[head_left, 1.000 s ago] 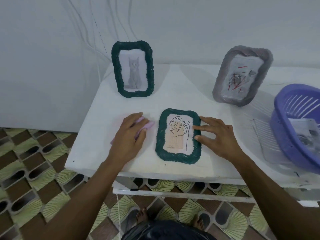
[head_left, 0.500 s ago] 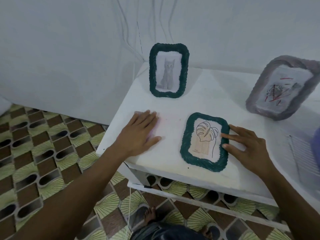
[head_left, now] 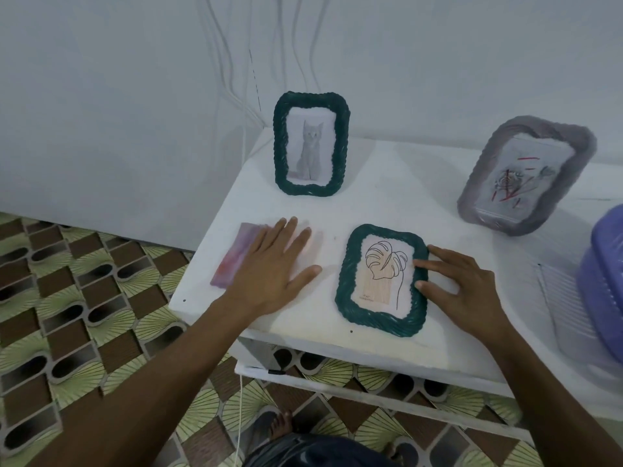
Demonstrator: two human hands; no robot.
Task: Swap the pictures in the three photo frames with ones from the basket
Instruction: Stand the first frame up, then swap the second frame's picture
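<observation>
A dark green frame with a leaf line drawing lies flat near the table's front edge. My right hand rests on its right side, fingers spread on the picture and rim. My left hand lies flat, fingers apart, on a pink-purple picture at the table's left edge. A second green frame with a grey cat picture stands upright at the back left. A grey frame with a red-streaked drawing leans at the back right. The purple basket shows only partly at the right edge.
The white table ends just left of the pink picture, above a patterned tile floor. A ribbed clear plastic sheet lies beside the basket. White cables hang on the wall behind. My feet show under the table.
The view has shifted left. My left hand has flattened and slid so the pink picture now shows from under it at the table's left edge. My right hand stays on the leaf frame.
</observation>
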